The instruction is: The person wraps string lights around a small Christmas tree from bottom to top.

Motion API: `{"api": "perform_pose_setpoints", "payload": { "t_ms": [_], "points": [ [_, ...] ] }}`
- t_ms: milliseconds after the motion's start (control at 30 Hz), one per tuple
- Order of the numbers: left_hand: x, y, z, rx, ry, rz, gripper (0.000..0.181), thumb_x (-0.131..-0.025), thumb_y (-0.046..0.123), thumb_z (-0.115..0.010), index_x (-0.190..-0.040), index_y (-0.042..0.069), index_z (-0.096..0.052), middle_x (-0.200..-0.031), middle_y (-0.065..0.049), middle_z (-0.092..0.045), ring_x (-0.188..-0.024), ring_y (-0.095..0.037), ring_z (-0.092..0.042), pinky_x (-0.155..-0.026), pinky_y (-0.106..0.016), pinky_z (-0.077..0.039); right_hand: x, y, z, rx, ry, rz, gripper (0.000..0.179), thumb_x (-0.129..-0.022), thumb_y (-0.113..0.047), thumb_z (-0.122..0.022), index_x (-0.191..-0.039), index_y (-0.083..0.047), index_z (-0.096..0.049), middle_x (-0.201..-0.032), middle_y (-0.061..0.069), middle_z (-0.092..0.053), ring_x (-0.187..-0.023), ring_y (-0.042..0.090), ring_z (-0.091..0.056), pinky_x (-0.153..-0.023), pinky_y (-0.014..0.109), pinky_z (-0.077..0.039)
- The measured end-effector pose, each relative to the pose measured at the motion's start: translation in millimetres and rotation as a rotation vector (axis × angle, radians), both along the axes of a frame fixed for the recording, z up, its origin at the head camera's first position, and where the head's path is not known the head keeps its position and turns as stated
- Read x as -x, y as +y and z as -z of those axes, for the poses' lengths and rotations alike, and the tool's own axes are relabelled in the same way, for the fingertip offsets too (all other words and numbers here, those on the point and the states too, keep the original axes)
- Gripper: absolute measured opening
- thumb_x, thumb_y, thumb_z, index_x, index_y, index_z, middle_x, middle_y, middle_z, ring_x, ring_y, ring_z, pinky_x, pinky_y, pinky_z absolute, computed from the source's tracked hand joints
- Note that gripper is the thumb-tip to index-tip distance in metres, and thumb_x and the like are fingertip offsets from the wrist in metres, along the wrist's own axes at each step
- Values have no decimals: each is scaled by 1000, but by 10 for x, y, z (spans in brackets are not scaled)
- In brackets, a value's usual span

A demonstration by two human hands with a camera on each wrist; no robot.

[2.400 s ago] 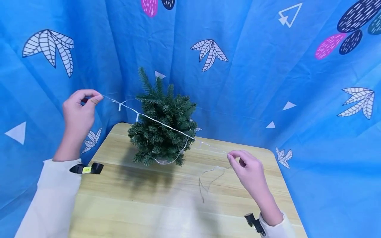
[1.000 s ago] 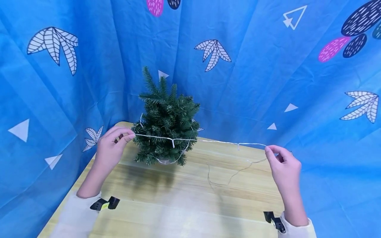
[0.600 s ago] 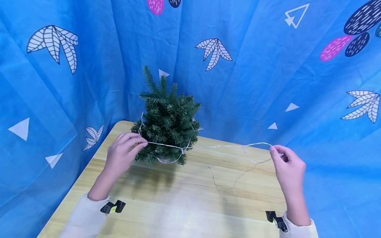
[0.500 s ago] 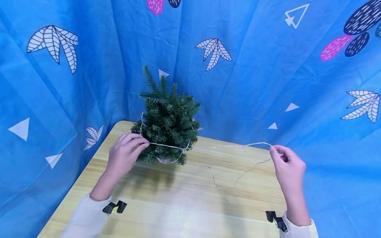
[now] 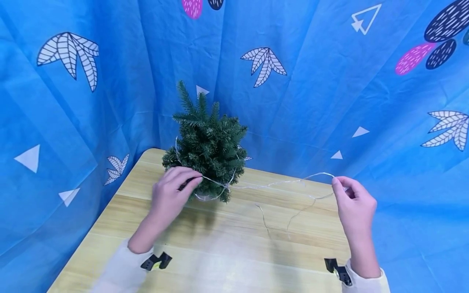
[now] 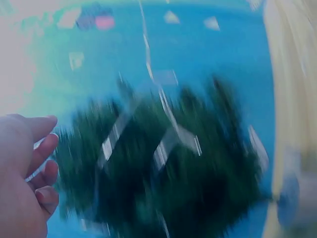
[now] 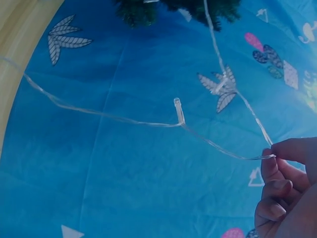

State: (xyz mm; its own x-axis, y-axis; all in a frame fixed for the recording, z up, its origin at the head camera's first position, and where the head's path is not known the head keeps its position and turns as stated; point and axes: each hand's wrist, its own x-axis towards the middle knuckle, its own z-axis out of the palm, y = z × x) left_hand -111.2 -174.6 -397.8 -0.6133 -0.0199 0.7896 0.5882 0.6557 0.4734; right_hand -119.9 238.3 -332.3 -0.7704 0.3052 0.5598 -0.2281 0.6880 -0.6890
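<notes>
Left hand (image 5: 170, 193) has shifted rightward; its fingertips appear to meet the light string (image 7: 180, 123), but grip cannot be confirmed. Right hand (image 5: 355, 207) pinches the string, fingertips closed. Not yet wound: span between hands, trailing end. Done: string looped on lower tree (image 5: 210, 142).

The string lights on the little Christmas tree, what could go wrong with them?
The string lights run from the artificial Christmas tree to the right hand, so a hard tug might tip the tree. That hand only pinches them, so they could slip loose. The slack trailing strand might tangle.
</notes>
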Motion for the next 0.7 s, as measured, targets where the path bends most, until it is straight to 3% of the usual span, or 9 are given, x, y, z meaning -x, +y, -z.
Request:
{"api": "perform_pose_setpoints", "payload": {
  "t_ms": [133, 200, 300, 467, 700],
  "points": [
    [51, 412, -169, -24, 28, 128, 19, -82, 16, -82, -100, 14, -78, -102, 0, -75, -98, -16, -68, -84, -21, -53, -39, -64, -32, 15, 9, -16, 13, -92, -23, -75, -100, -12, -78, -61, -5, -49, -54, 9, -40, -50, 21, -32],
    [96, 625, -245, -31, 32, 180, 18, -84, 19, -81, -101, 15, -78, -102, 2, -75, -96, -13, -68, -77, -21, -55, -60, -109, -45, 20, 10, -32, 13, -93, -22, -75, -100, -12, -78, -61, -5, -48, -54, 9, -40, -50, 22, -33],
    [189, 922, -341, -37, 3, 255, 16, -87, 22, -79, -102, 17, -78, -102, 5, -74, -80, -5, -64, -63, -18, -51, -84, -182, -54, 21, 21, -59, 11, -93, -21, -75, -100, -13, -79, -61, -5, -49, -54, 9, -41, -50, 22, -33],
    [344, 1325, -493, -7, -118, 335, 15, -92, 26, -76, -105, 20, -78, -102, 10, -72, -63, 1, -47, -52, -16, -38, -109, -293, -30, 15, 48, -104, 10, -93, -18, -74, -99, -11, -78, -60, -5, -49, -53, 8, -41, -49, 22, -33],
    [498, 1655, -630, 26, -267, 447, 17, -96, 31, -71, -111, 24, -76, -104, 14, -69, -68, -1, -47, -58, -19, -41, -125, -394, 23, 2, 50, -147, 10, -93, -17, -74, -99, -11, -78, -62, -3, -50, -54, 8, -42, -49, 22, -34]
  ]
}}
